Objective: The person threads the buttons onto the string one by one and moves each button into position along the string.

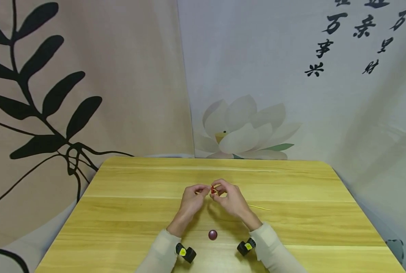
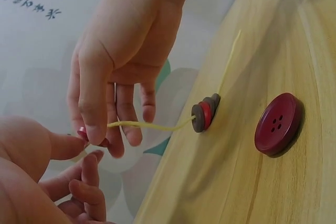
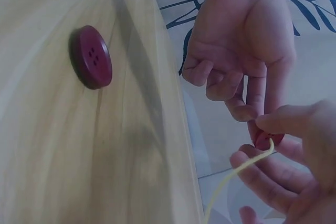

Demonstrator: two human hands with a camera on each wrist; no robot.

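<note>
Above the table, the two hands meet at a small red button (image 3: 270,139). My right hand (image 1: 232,200) holds it between thumb and fingers. A yellow cord (image 2: 152,125) comes out of a hole in its face. On the button's other side, my left hand (image 1: 192,198) pinches the short end of the cord between thumb and index finger; those fingertips are right at the button and partly hidden. The cord runs down to a small stack of brown and red buttons (image 2: 203,114) strung on it, resting on the table.
A large dark red four-hole button (image 1: 212,235) lies on the wooden table (image 1: 138,223), nearer than the hands and between the forearms. The cord's tail (image 1: 260,207) extends across the table right of the right wrist. Printed cloth (image 1: 138,76) hangs behind the table.
</note>
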